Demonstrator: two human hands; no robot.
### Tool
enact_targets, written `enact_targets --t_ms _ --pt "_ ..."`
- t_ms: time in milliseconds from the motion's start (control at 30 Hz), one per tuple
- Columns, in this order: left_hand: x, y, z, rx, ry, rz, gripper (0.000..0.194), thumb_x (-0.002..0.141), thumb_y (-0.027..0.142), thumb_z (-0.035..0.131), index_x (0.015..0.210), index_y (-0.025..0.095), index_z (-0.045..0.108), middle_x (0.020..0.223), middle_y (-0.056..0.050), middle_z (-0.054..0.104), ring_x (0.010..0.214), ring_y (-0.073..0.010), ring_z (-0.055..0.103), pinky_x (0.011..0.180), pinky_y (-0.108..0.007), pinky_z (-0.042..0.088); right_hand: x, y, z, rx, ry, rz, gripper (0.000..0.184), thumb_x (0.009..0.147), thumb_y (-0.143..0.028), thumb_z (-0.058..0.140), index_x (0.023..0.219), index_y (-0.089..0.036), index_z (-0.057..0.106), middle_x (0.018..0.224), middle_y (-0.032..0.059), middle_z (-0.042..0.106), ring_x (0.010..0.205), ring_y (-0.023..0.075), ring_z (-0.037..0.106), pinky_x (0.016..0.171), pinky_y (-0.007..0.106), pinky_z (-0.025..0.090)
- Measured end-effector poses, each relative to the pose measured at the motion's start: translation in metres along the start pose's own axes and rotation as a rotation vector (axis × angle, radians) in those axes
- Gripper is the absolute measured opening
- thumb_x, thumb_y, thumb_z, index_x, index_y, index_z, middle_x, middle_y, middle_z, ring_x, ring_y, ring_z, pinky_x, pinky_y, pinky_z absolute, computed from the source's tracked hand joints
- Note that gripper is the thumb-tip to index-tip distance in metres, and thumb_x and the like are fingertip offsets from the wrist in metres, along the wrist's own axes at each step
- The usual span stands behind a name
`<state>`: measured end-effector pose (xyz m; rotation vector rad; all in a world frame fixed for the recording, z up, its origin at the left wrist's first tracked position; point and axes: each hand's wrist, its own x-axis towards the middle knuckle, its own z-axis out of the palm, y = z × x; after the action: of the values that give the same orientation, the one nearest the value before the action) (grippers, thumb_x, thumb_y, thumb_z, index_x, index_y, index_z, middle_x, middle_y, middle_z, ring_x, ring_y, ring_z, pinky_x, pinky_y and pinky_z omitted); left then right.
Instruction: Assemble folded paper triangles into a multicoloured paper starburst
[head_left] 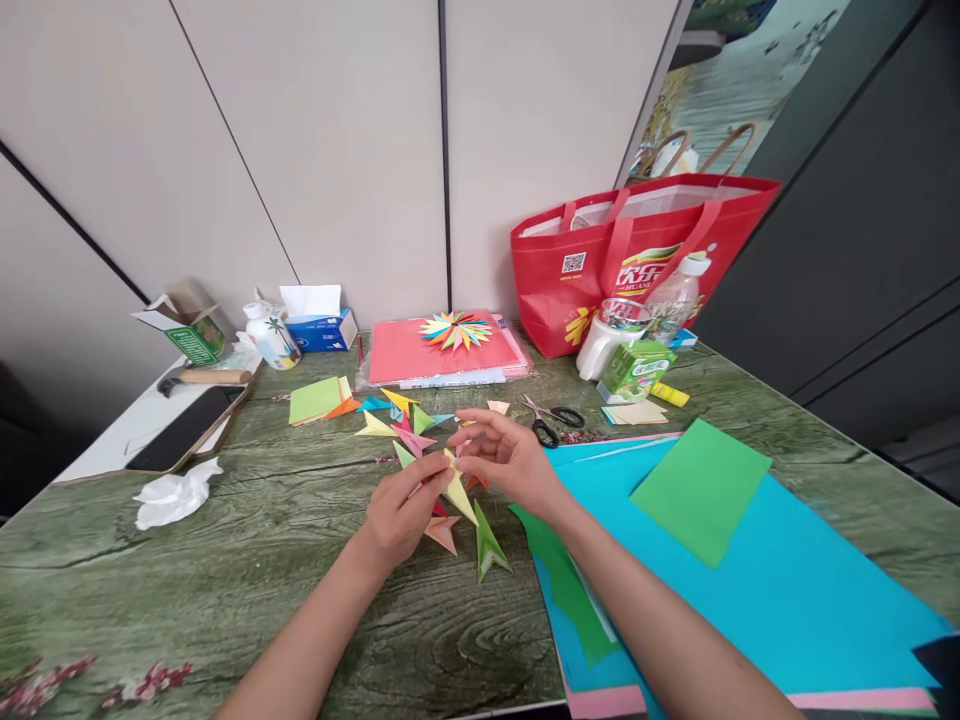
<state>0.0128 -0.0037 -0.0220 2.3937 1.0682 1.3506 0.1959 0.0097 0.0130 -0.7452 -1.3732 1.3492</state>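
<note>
While half-curled, left hand (399, 508) and right hand (516, 462) tight on yellow paper (460, 496), wood-grain table (292, 545) against pale panels (345, 130)

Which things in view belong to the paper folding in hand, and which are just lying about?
Likely for the job:
Pale yellow folded piece, at the left hand and right hand
Other folded pieces
Paper ring
Green square sheet
Blue sheet
Scissors

Apparently just lying about:
Hammer
Crumpled tissue
Tissue box
Red bag
White mug
Clear bottle
</note>
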Motion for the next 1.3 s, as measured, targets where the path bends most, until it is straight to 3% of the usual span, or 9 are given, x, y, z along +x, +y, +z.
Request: enact_targets --t_ms 200,333,533,733,833,900,1000,1133,1300 --pt "0.005 0.008 -0.004 0.088 -0.016 0.167 0.030 0.077 0.010 0.052 0.101 0.023 0.064 0.103 -0.008 0.066 0.090 -0.0174 0.062 0.077 -0.024 0.049 0.001 0.002 -0.002 0.067 -0.022 0.116 0.044 0.063 -0.023 0.070 0.104 -0.022 0.054 0.086 0.0013 0.062 0.072 0.0116 0.059 0.067 0.027 0.048" --pt "0.006 0.008 -0.004 0.146 -0.027 0.248 0.029 0.079 0.011 0.049 0.104 0.021 0.062 0.105 -0.011 0.065 0.094 -0.0188 0.061 0.076 -0.025 0.049 0.000 0.005 0.000 0.092 -0.027 0.166 0.037 0.066 -0.024 0.066 0.101 -0.020 0.056 0.076 -0.0008 0.059 0.063 0.0089 0.055 0.059 0.024 0.047" --pt "0.013 0.010 -0.004 0.245 -0.001 0.510 0.031 0.082 0.009 0.045 0.112 0.013 0.053 0.100 -0.014 0.064 0.098 -0.0197 0.058 0.074 -0.028 0.051 0.000 0.006 0.003 0.050 -0.013 0.214 0.037 0.067 -0.025 0.065 0.102 -0.019 0.056 0.066 -0.0030 0.054 0.055 0.0076 0.049 0.052 0.022 0.044" --pt "0.016 0.006 -0.002 0.219 -0.033 0.505 0.030 0.081 0.013 0.047 0.110 0.009 0.053 0.097 -0.016 0.062 0.096 -0.0206 0.057 0.073 -0.030 0.050 0.000 0.009 0.007 0.068 0.020 0.213 0.029 0.068 -0.025 0.063 0.096 -0.020 0.060 0.071 -0.0021 0.052 0.051 0.0047 0.042 0.045 0.017 0.035" --pt "0.017 0.008 0.002 0.185 0.039 0.399 0.025 0.078 0.009 0.050 0.101 0.014 0.058 0.091 -0.012 0.064 0.084 -0.0162 0.060 0.069 -0.025 0.050 -0.001 0.007 0.006 0.142 -0.014 0.238 0.030 0.068 -0.024 0.063 0.097 -0.021 0.060 0.076 -0.0018 0.052 0.052 0.0039 0.042 0.046 0.016 0.036" --pt "0.020 0.011 0.004 0.131 0.099 0.245 0.022 0.077 0.007 0.049 0.092 0.017 0.061 0.085 -0.007 0.065 0.077 -0.0135 0.061 0.066 -0.023 0.049 -0.001 0.006 0.006 0.158 -0.021 0.224 0.030 0.069 -0.024 0.062 0.098 -0.021 0.059 0.080 -0.0013 0.052 0.055 0.0048 0.046 0.049 0.018 0.040" --pt "0.026 0.017 0.006 -0.060 0.118 -0.116 0.011 0.075 0.014 0.054 0.080 0.019 0.063 0.080 -0.004 0.065 0.073 -0.0143 0.061 0.065 -0.024 0.050 -0.001 0.007 0.007 0.086 -0.009 0.142 0.034 0.068 -0.024 0.062 0.101 -0.022 0.055 0.085 0.0001 0.055 0.062 0.0086 0.054 0.056 0.022 0.046" --pt "0.034 0.020 0.005 -0.495 -0.022 -0.593 0.011 0.068 0.024 0.063 0.074 0.016 0.061 0.067 -0.002 0.065 0.061 -0.0153 0.061 0.060 -0.027 0.052 -0.001 0.012 0.009 -0.159 0.091 0.018 0.031 0.069 -0.023 0.061 0.099 -0.020 0.055 0.081 0.0018 0.061 0.070 0.0129 0.058 0.062 0.026 0.048" --pt "0.039 0.022 0.000 -0.722 -0.109 -0.724 0.016 0.067 0.027 0.065 0.076 0.016 0.059 0.067 0.000 0.064 0.057 -0.0146 0.061 0.057 -0.027 0.052 -0.001 0.016 0.007 -0.192 0.138 0.021 0.028 0.070 -0.023 0.060 0.096 -0.018 0.053 0.070 0.0001 0.062 0.061 0.0131 0.059 0.059 0.027 0.049"
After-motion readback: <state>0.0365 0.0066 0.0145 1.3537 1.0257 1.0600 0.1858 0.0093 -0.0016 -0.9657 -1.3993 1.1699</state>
